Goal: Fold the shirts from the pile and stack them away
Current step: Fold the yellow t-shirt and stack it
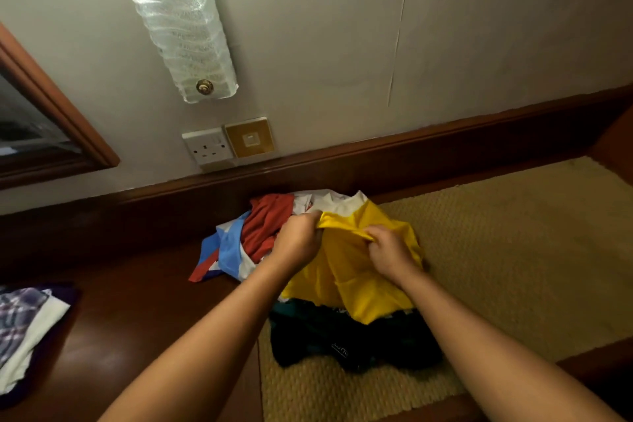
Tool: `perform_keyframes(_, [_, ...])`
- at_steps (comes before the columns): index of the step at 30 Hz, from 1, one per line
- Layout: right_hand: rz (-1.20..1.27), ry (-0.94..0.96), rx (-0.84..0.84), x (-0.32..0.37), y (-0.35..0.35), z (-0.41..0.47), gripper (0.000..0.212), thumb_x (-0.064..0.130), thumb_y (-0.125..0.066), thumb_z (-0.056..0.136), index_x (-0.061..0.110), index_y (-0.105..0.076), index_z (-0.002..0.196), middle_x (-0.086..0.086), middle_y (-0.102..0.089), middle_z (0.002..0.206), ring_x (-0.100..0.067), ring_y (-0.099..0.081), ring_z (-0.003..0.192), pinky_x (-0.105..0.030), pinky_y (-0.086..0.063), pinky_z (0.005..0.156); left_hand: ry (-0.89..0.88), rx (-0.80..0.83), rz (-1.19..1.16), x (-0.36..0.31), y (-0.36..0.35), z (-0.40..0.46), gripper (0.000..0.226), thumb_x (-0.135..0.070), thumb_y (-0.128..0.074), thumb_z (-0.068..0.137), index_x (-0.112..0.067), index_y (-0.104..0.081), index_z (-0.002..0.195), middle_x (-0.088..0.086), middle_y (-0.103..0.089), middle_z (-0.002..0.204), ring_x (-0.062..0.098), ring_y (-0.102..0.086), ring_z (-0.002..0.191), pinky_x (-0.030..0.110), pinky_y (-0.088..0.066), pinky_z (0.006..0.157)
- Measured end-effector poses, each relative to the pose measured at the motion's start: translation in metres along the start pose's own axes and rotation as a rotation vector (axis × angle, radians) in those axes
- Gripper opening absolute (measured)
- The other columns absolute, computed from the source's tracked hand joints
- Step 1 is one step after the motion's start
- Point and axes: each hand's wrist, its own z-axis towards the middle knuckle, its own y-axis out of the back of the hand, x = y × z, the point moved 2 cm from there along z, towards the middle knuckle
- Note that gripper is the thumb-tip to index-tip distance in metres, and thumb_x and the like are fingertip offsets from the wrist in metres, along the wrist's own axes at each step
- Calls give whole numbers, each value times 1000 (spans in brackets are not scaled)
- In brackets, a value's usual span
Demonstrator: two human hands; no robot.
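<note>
Shirts already folded sit as a small stack [24, 329] at the far left edge of the dark wooden tabletop [144, 301], a plaid one on top with white cloth under it. Moving right, we come to the pile [260, 233] near the back edge against the wooden skirting: a rust-red shirt [267, 226], a blue, white and red piece trailing off its left side, and something white behind. Our left hand [298, 240] comes next, its grip closed in a pinch on the upper edge of the yellow shirt [356, 274]. Just beside it our right hand [390, 250] pinches the same edge a little further along, so the cloth bunches into a ridge between the two. The yellow shirt lies crumpled on top of the pile's right half, on the woven mat [513, 250], which covers the right side of the tabletop, and a dark garment [342, 343] lies under its near side. We judge the step in hand to be taking the next shirt off the pile, with no folding begun on it. Next, we reckon, the shirt must be lifted clear, the grips shifted out to its shoulders or corners, and the cloth shaken flat over a bare part of the mat.
</note>
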Motion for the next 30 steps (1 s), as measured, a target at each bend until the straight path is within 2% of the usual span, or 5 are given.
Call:
perform_keyframes(10, [156, 179, -544, 111, 179, 61, 39, -6, -43, 77, 9, -71, 100, -11, -70, 100, -27, -62, 96, -26, -44, 77, -157, -162, 190, -58, 115, 41, 52, -64, -48, 88, -20, -59, 113, 6, -67, 98, 28, -63, 89, 36, -52, 72])
perform_keyframes(17, [53, 249, -873, 155, 292, 61, 36, -4, -44, 82, 8, -68, 106, -13, -68, 109, -30, -60, 103, -25, -41, 82, -114, -174, 111, -62, 175, 60, 15, -21, -54, 94, -14, -67, 94, 7, -67, 89, 23, -60, 77, 32, -44, 64])
perform_keyframes(22, [-278, 122, -453, 153, 250, 51, 53, 14, -51, 73, 19, -56, 126, -11, -39, 139, -35, -35, 128, -44, -35, 105, 2, -185, -451, -60, 179, 50, 20, -18, -55, 95, -3, -68, 94, 9, -62, 75, 17, -52, 65, 33, -44, 59])
perform_keyframes(26, [-3, 376, -136, 175, 144, 11, 31, 18, -51, 70, 14, -61, 99, -10, -54, 108, -28, -53, 102, -34, -45, 89, 37, -192, -396, -61, 169, 39, 20, -25, -58, 92, -11, -73, 90, 9, -72, 85, 20, -64, 76, 42, -55, 74])
perform_keyframes(30, [100, 184, 50, 178, 64, -11, 26, 21, -62, 85, 11, -55, 108, -14, -57, 116, -31, -54, 110, -31, -42, 88, 107, -226, -333, -51, 173, 16, 34, -33, -58, 90, -3, -71, 83, 17, -69, 80, 22, -59, 70, 43, -54, 70])
